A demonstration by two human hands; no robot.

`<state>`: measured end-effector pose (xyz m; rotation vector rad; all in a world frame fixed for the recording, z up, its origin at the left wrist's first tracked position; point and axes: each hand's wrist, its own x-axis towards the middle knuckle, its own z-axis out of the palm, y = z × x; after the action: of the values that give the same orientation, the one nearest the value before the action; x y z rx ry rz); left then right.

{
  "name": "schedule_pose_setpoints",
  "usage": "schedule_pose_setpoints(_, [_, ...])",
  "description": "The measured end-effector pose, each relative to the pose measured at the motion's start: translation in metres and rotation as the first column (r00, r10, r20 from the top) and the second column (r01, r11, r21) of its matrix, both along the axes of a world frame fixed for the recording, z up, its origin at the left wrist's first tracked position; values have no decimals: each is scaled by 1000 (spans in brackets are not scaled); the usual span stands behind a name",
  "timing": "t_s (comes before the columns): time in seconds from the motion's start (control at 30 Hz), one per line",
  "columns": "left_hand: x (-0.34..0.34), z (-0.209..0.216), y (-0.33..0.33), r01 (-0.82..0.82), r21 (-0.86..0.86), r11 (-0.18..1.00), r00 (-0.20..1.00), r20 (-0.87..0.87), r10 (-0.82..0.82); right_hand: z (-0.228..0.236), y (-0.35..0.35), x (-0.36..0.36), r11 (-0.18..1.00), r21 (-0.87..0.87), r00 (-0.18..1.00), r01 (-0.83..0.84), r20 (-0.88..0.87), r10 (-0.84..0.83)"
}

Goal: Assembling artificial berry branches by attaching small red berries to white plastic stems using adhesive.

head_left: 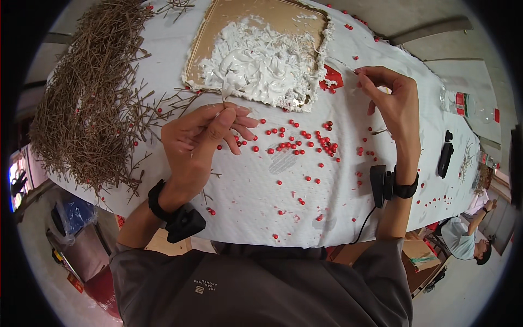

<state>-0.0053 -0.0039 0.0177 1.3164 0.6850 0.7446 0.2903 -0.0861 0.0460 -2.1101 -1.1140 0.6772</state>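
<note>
My left hand (199, 133) pinches a thin, stick-like piece (224, 94) between thumb and forefinger, its other fingers loosely spread. The piece's upper end meets the white paste (256, 65) near the tray's lower edge. That paste lies thickly over a tan tray (220, 19). To the right of the tray, my right hand (396, 101) has thumb and forefinger pinched together at a thin, whitish strand (340, 63) reaching toward the tray's side. Whether that strand is a twig or a wire I cannot tell. Small red berries (294, 145) lie scattered below the tray, between my hands.
A large heap of brown twigs (87, 98) covers the table's left side. A red piece (332, 78) lies by the tray. Farther right are a clear bottle (474, 107) and a black object (447, 155) on the white cloth (245, 201). Another person (463, 237) is at the far right.
</note>
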Motion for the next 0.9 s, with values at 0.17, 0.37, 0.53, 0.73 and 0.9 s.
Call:
schedule_pose_setpoints(0.17, [1, 0, 1, -15, 4, 1000, 999, -36, 15, 7, -2, -6, 987, 104, 981, -122, 161, 104])
schedule_pose_setpoints(0.37, [0, -1, 0, -2, 7, 1000, 999, -47, 2, 11, -3, -10, 989, 96, 985, -110, 141, 96])
schedule_pose_setpoints(0.53, [2, -3, 0, -10, 29, 1000, 1000, 4, 9, 15, -1, -21, 996, 30, 993, -81, 88, 78])
schedule_pose_setpoints(0.73, [1, -1, 1, 26, 74, 997, 1000, 5, -27, 5, 0, -22, 964, 260, 990, -53, 136, 18])
schedule_pose_setpoints(0.9, [-1, -11, 2, 31, 74, 997, 990, 133, -40, -6, -1, -18, 982, 189, 989, -15, 149, -14])
